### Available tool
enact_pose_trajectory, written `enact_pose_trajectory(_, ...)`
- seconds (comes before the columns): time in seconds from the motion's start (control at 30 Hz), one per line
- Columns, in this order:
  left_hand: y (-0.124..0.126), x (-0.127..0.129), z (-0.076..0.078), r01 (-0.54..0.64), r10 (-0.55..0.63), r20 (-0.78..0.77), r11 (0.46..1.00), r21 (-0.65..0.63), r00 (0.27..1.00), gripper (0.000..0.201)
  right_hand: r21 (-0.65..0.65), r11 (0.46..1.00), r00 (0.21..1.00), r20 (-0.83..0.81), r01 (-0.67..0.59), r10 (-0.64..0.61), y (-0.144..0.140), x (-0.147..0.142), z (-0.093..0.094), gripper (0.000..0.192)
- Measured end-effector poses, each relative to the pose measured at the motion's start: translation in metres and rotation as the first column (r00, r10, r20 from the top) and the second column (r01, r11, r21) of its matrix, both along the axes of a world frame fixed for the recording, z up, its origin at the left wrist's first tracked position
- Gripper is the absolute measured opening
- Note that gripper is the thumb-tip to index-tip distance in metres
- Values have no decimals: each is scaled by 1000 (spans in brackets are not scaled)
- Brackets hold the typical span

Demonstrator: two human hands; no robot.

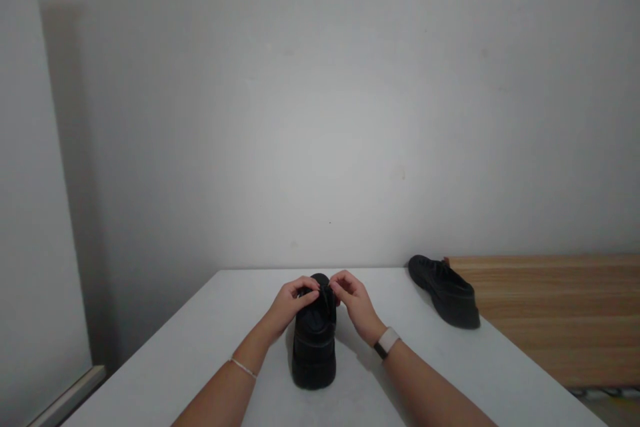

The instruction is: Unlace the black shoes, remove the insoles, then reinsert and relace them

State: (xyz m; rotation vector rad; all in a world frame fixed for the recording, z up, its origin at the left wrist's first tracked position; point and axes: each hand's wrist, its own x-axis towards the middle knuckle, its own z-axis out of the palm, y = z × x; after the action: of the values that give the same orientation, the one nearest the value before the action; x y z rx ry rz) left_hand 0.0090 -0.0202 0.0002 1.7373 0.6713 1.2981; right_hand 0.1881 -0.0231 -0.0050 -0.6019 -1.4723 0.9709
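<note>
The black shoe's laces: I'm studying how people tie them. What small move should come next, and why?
Probably draw the lace ends apart. Both hands, left and right, pinch the laces over the black shoe, heel toward the camera; no finished knot is discernible.

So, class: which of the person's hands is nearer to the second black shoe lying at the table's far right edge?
Right. The right hand is at the laces of the near shoe, on the side facing the second shoe; the left hand is farther left.

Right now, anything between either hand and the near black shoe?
Nothing visible. The left hand and right hand are already on the near black shoe, fingertips at its laces. The second shoe lies apart at the white table's far right.
</note>
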Motion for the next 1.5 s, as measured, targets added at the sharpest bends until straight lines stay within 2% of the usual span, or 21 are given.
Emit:
enact_pose_trajectory(0.33, 3, 0, -2, -22, 22, -16, 1000, 4, 1000, 19, -78, 990, 956, -278, -114, 88, -1, 3, 3, 27)
enact_pose_trajectory(0.63, -1, -3, 0, 65, -64, 16, 995, -80, 998, 24, -102, 975, 942, -293, -198, 160, -5, 3, 7, 30)
enact_pose_trajectory(0.73, -2, -4, -1, 101, -96, 44, 985, -143, 994, 30, -121, 976, 950, -280, -180, 141, -4, 3, 7, 35)
enact_pose_trajectory(0.87, 0, -5, -4, 135, -112, 124, 970, -202, 986, 43, -146, 982, 960, -269, -121, 79, 1, 3, 3, 32)
enact_pose_trajectory(1.07, 4, -10, -3, 154, -87, 279, 961, -231, 957, 47, -171, 985, 989, -149, -17, -9, 9, 4, -4, 29)
enact_pose_trajectory(1.2, 4, -14, 3, 218, -119, 390, 951, -220, 913, 49, -189, 981, 999, -51, -30, 20, 9, 3, -6, 30)
enact_pose_trajectory(1.27, 5, -15, 4, 189, -85, 414, 958, -217, 906, 44, -196, 980, 999, -27, -35, 30, 8, 3, -6, 30)
enact_pose_trajectory(1.33, 6, -16, 4, 93, 1, 371, 968, -234, 929, 28, -207, 978, 999, -17, -34, 31, 8, 4, -5, 31)
enact_pose_trajectory(1.4, 7, -17, 4, -6, 69, 265, 973, -232, 962, 21, -215, 976, 999, -14, -38, 36, 9, 4, -5, 31)
enact_pose_trajectory(1.5, 8, -20, 4, -33, 53, 97, 981, -190, 994, 22, -233, 971, 999, -9, -47, 46, 10, 5, -6, 32)
